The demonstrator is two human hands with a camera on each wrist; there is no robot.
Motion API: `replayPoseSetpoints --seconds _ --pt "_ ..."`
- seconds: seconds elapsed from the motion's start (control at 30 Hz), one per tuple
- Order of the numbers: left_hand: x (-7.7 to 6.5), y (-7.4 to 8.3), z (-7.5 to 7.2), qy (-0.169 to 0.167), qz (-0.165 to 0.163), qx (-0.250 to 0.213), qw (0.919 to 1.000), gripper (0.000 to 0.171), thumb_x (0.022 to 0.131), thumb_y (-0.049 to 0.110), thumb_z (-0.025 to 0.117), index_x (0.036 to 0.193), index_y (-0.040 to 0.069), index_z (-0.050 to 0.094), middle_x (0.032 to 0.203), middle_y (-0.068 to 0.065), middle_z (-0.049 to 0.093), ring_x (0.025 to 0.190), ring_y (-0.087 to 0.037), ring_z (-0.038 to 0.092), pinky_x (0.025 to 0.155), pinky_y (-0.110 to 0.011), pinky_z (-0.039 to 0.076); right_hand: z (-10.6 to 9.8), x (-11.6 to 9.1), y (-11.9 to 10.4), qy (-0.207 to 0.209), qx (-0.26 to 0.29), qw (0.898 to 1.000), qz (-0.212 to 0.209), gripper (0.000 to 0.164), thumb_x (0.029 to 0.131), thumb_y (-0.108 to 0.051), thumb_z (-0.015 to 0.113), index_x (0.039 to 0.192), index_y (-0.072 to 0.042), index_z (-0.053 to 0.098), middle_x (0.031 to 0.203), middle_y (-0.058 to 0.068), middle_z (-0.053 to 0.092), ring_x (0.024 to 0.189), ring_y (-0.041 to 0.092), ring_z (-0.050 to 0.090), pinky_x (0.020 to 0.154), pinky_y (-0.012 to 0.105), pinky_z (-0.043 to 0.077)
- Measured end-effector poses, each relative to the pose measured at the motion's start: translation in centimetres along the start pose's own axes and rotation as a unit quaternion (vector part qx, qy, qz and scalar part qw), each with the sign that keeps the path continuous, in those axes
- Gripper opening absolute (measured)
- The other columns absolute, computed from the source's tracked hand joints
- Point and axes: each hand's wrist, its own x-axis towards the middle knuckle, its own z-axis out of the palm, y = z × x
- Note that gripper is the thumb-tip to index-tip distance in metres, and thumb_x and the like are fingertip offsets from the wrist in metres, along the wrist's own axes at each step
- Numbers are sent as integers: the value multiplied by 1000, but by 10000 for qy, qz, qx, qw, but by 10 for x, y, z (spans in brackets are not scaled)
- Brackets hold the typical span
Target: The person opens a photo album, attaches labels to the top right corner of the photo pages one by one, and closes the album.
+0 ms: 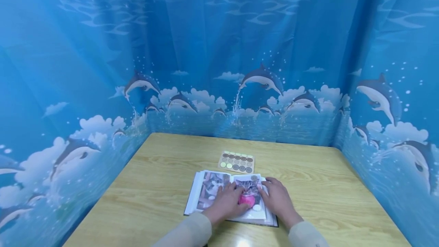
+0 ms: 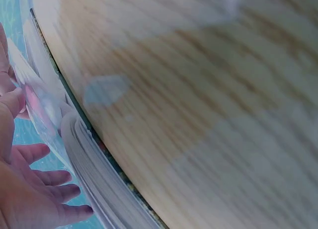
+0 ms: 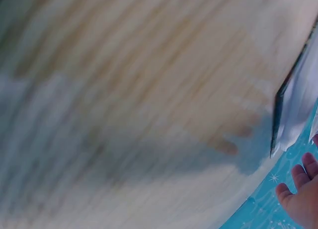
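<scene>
An open photo album (image 1: pixel 200 186) lies on the table, a cat picture on each page. My left hand (image 1: pixel 228 201) rests over the right page (image 1: pixel 258 213), fingers spread and pointing toward the middle of the album. In the left wrist view, the fingers of the left hand (image 2: pixel 37 189) look straight beside the album's page stack (image 2: pixel 87 154). My right hand (image 1: pixel 277 197) lies at the right page's outer edge, its fingertips touching that edge. Small round grey stickers (image 1: pixel 254 177) show at the top corners of both pictures.
Behind the album lies a sheet of round stickers (image 1: pixel 236 162) in rows, some dark brown, some pale. The wooden table (image 1: pixel 164 170) is enclosed on three sides by a blue curtain (image 1: pixel 212 48) with dolphins. The album's dark cover edge (image 3: pixel 277 114) shows in the right wrist view.
</scene>
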Motion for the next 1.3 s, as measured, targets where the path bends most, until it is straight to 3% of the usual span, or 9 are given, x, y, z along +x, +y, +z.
replayPoseSetpoints --seconds 0.2,0.5,0.67,0.9,1.07,1.3 --pt "1 -1 -2 87 -109 -118 9998 70 89 57 63 142 14 53 150 -20 42 140 -40 35 114 -62 23 -3 0 -6 85 775 9965 317 33 97 -18 60 121 5 65 131 28 56 123 47 51 105 61 37" --pt "8 -2 -3 284 -238 -219 9991 64 91 55 62 137 11 59 145 -18 48 135 -35 44 112 -57 32 -5 0 -11 246 1658 9827 787 29 95 -7 53 119 2 66 129 25 59 123 46 51 106 61 37" --pt "8 -1 -5 443 -140 -490 9977 58 93 53 60 133 11 62 141 -16 53 130 -34 49 109 -55 37 -4 0 -12 323 1778 9804 788 22 95 -8 56 109 0 70 124 23 62 120 44 54 105 59 39" --pt "11 4 -9 610 -29 -796 9950 53 93 49 63 129 10 65 133 -14 59 121 -32 56 103 -53 43 -6 -1 -14 351 1846 9794 737 23 98 -12 57 112 0 69 126 22 61 121 43 54 105 59 39" --pt "14 10 -13 608 26 -695 9957 55 94 50 61 131 9 64 130 -13 61 118 -31 58 102 -50 45 -5 -2 -13 430 1871 9798 563 22 95 -10 60 112 0 70 124 21 62 119 43 55 105 58 40" --pt "16 19 -13 928 374 -397 9942 55 95 51 59 126 6 66 120 -12 67 110 -28 62 98 -46 48 -3 -1 -12 581 1893 9792 446 19 90 -10 69 107 -3 72 118 18 65 115 39 58 103 55 42"
